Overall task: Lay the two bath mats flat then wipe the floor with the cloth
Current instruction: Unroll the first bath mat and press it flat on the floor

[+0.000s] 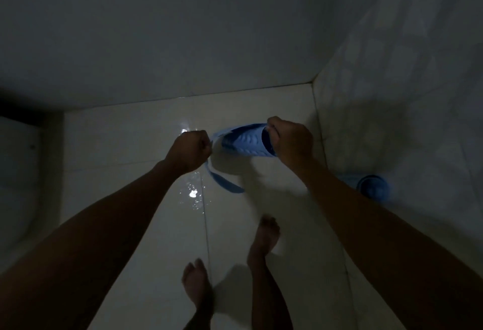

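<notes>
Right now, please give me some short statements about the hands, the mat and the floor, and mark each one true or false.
1. Both hands hold the blue bath mat above the floor. True: left hand and right hand each grip an end.
2. The mat lies flat. False: it is still curled and lifted.
3. The floor shows wet, shiny spots. True.
4. A second blue thing lies at the right wall. True; it looks rolled.
5. The person wears shoes. False: the feet are bare.

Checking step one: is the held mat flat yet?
No. The mat hangs curled between left hand and right hand, above the floor.
</notes>
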